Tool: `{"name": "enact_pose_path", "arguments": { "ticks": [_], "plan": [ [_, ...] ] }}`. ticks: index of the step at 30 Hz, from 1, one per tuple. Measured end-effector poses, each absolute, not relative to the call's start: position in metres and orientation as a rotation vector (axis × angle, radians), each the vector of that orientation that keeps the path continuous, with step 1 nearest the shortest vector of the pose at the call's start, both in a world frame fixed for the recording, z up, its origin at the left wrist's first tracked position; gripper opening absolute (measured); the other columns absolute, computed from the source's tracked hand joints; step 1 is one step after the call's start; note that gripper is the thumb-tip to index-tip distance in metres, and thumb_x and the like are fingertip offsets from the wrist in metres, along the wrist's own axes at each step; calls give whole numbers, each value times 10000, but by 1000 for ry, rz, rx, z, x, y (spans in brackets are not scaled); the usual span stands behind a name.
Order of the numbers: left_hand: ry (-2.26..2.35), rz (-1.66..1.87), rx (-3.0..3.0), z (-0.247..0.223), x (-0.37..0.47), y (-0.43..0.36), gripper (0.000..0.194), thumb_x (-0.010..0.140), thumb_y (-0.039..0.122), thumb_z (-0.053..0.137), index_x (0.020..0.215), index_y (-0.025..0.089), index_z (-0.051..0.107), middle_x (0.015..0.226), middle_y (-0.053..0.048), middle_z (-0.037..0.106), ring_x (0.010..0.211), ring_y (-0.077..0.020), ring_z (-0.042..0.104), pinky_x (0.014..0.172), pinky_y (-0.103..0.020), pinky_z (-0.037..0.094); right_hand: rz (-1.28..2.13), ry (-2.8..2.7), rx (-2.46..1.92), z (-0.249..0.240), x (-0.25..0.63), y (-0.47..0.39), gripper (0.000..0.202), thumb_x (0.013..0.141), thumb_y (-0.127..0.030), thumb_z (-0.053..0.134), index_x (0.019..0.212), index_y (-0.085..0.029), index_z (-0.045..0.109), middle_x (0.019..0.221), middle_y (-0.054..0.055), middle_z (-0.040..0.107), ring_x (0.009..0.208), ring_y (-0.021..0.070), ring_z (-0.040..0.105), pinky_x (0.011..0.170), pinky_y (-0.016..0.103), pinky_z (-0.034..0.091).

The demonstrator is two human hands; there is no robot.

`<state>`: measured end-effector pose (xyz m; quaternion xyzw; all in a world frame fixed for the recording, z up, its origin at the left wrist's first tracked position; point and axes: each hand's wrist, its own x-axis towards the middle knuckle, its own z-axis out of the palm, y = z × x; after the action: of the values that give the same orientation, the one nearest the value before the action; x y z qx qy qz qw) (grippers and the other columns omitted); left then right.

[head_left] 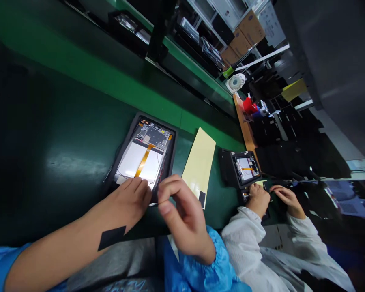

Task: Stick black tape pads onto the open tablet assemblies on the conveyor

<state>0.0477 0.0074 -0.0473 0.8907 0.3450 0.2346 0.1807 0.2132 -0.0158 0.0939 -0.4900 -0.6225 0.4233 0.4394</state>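
Observation:
An opened tablet (pixel 154 158) lies in a black foam tray (pixel 171 151), showing a circuit board, a white battery area and an orange flat ribbon cable (pixel 144 160). My left hand (pixel 134 199) rests over the tablet's lower end, fingers curled and pressed together; what lies under the fingertips is hidden. Just right of it, my right hand (pixel 185 217) pinches thumb and index finger together at the tray's lower right corner. Whatever is in that pinch is too small to make out. A black tape piece (pixel 112 238) sticks to my left wrist.
Right of the tray lies a pale yellow sheet (pixel 201 160) with a black patch on its near corner. Farther right, a co-worker's hands (pixel 259 199) work beside a second opened tablet (pixel 246 168) on a black stack. A shelf rail (pixel 182 87) runs along the back.

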Motion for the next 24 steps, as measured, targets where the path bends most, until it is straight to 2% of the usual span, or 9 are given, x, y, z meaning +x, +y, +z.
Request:
{"name": "enact_pose_path", "arguments": {
  "ticks": [2,4,7,10,17,21,23,24],
  "plan": [
    [921,714,2618,-43,35,10,428,973,-5,414,1189,159,744,1100,-120,729,1059,-305,696,979,-448,583,1131,-1103,-1244,82,211,-31,264,1098,-501,728,991,-261,709,829,-1,617,662,157,542,626,296,484],
    [861,798,2557,-41,23,15,480,1021,-7,370,1304,173,713,1213,-114,745,1132,-278,704,1016,-418,570,1258,-760,-1160,68,206,-45,290,1061,-555,774,1114,-270,777,722,-45,550,538,118,416,535,259,388],
    [848,856,2357,-40,10,21,416,1112,79,360,1347,227,669,1215,-53,752,1114,-218,721,984,-334,560,1408,-461,-1018,47,195,-65,359,1053,-541,782,1342,-328,770,647,-85,490,471,92,291,487,218,328],
    [884,879,2242,-39,5,23,330,1151,168,370,1297,251,654,1156,-25,749,1051,-202,727,926,-301,552,1512,-304,-937,29,180,-79,491,1040,-566,790,1477,-370,682,620,-101,492,450,96,250,459,205,333],
    [881,840,2270,-30,6,24,263,1194,237,399,1297,263,639,1203,-15,734,1133,-194,690,1010,-294,505,1627,-200,-882,6,154,-85,616,1039,-647,753,1553,-380,541,628,-102,560,439,110,289,445,203,367],
    [822,838,2348,-25,10,25,270,1193,193,386,1301,240,629,1236,-19,723,1202,-187,639,1080,-278,455,1465,-298,-947,0,150,-96,549,1063,-687,695,1483,-353,576,641,-93,554,443,113,318,449,219,366],
    [793,829,2364,-24,14,26,271,1192,176,374,1287,227,623,1232,-25,718,1196,-188,631,1090,-277,444,1225,-488,-1082,-2,153,-102,425,1108,-607,673,1435,-343,608,701,-61,617,501,131,450,522,254,454],
    [782,826,2368,-23,15,26,269,1192,174,370,1277,223,621,1220,-28,715,1183,-189,630,1085,-279,444,1058,-623,-1176,-3,157,-101,366,1125,-526,682,1437,-348,609,765,-38,671,581,149,554,609,285,527]
  ]
}}
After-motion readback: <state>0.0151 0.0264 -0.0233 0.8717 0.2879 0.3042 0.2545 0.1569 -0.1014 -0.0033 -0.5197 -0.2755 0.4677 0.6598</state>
